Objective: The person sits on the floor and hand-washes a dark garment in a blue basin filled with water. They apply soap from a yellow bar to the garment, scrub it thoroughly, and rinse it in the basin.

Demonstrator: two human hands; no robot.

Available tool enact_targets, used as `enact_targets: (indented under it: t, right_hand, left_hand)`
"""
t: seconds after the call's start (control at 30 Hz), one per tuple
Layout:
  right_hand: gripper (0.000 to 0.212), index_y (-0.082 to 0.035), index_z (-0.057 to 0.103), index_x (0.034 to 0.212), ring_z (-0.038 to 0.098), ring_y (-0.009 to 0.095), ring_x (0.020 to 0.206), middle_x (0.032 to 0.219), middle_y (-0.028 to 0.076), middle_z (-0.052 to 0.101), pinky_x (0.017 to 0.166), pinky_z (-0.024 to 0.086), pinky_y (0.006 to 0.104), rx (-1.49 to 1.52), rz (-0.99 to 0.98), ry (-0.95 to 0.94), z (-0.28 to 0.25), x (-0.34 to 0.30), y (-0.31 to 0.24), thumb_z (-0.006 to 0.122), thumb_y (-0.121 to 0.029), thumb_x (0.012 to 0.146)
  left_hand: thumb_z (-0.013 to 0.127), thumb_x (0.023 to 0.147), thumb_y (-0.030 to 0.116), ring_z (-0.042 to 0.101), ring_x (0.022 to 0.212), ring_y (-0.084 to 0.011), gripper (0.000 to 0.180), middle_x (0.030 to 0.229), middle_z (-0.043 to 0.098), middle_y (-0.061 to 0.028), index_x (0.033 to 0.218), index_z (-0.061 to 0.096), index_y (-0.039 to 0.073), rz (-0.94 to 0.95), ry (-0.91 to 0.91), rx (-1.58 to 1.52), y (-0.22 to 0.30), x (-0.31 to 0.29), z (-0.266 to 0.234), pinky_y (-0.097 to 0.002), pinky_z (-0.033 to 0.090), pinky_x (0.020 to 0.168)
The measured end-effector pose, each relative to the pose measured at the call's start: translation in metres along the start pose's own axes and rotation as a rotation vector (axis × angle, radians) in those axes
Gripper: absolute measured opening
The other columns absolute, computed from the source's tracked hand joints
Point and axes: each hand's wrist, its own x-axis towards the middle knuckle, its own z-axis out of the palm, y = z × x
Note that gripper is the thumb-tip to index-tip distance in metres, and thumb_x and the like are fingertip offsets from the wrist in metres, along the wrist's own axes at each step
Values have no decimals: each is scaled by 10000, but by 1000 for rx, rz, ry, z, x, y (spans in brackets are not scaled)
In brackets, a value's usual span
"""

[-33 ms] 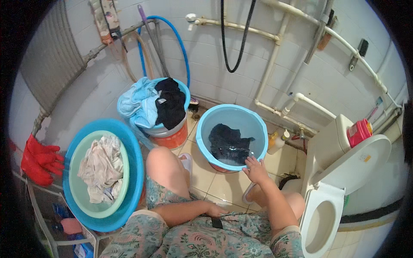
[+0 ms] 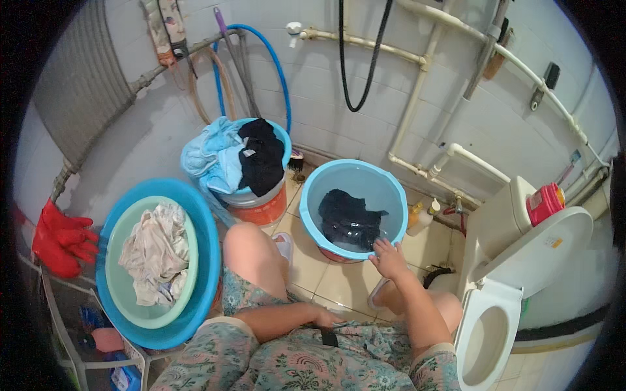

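Observation:
A light blue basin (image 2: 355, 168) stands ahead of me on top of a reddish bucket or base, mostly hidden. Dark wet cloth (image 2: 349, 218) lies in water at its bottom. At the basin's near right rim rests my right hand (image 2: 389, 259), fingers stretched and slightly apart, holding nothing. My left hand (image 2: 328, 317) lies on my lap against the patterned clothing (image 2: 297, 355); its fingers are mostly hidden. To my left, off-white crumpled clothes (image 2: 154, 251) fill a pale green basin (image 2: 117, 296), which sits in a larger blue basin (image 2: 208, 280).
An orange bucket (image 2: 264, 210) carries light blue cloth (image 2: 215, 159) and black cloth (image 2: 262, 156). A toilet (image 2: 471, 348) with raised lid stands right. Pump bottles (image 2: 424, 218) stand beyond the basin. Red gloves (image 2: 62, 238) hang left; a black hose (image 2: 345, 78) hangs ahead.

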Motion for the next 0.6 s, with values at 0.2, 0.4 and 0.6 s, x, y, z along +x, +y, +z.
enact_targets:
  t: [0.2,0.4,0.6]
  right_hand:
    - [510,-82,429,1300,329,259,1294,1351,91,426,1069,170,497,-105,3,-257,-23,-5,-1,420,-395,897]
    - [331,-41,569,1099,534,337,1045,1134,143,575,888,425,411,124,-115,-32,-42,23,-2,514,-258,855]
    - [376,-28,556,1143,524,342,1063,1149,176,558,907,419,407,496,178,211,-39,63,5,545,-253,842]
  left_hand:
    - [474,846,270,445,1193,-315,484,1278,482,-172,1286,443,73,-305,-177,352,131,-65,-92,-457,307,1004]
    - [495,875,308,594,921,-275,310,1005,628,-133,1052,579,68,88,473,-55,102,-111,-217,-376,464,810]
    - [608,804,275,146,1331,-418,711,1474,90,-179,1405,228,285,-639,634,294,52,-100,-299,-532,301,1009]
